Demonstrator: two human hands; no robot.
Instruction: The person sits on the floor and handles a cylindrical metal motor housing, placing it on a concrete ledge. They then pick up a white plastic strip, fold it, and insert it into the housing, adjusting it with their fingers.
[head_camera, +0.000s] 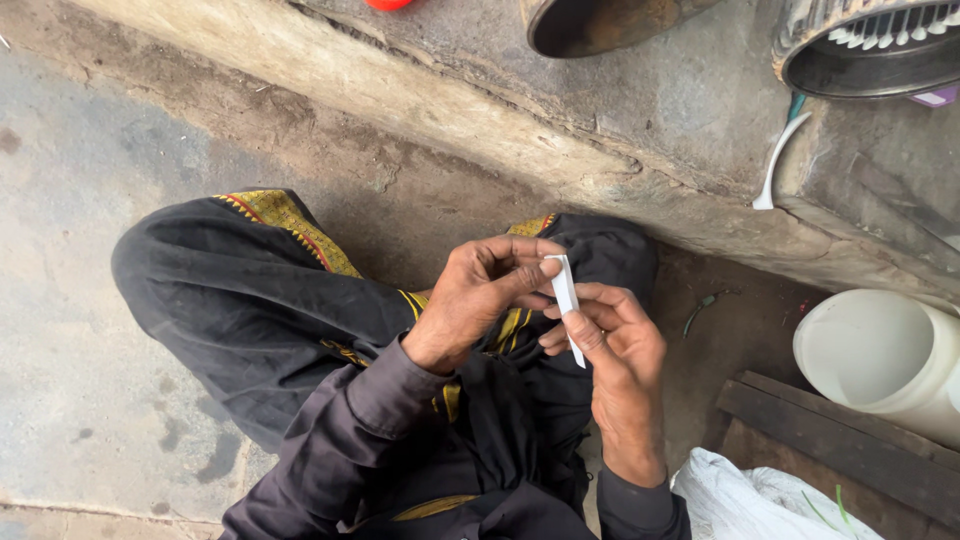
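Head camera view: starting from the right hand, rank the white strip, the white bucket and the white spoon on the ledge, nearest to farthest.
From the right hand:
1. White strip, pinched in both hands' fingers.
2. White bucket, lying on its side to the right.
3. White spoon, up on the concrete ledge, upper right.

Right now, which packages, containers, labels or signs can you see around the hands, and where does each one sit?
White slip: narrow paper-like strip, pinched between left hand and right hand; no print legible.
White bucket: round, lying on its side at right, on dark planks.
White sack: crumpled, bottom right.
Purple-and-white corner: top right, possibly a label or packet; too small to tell.
No signs or screens.
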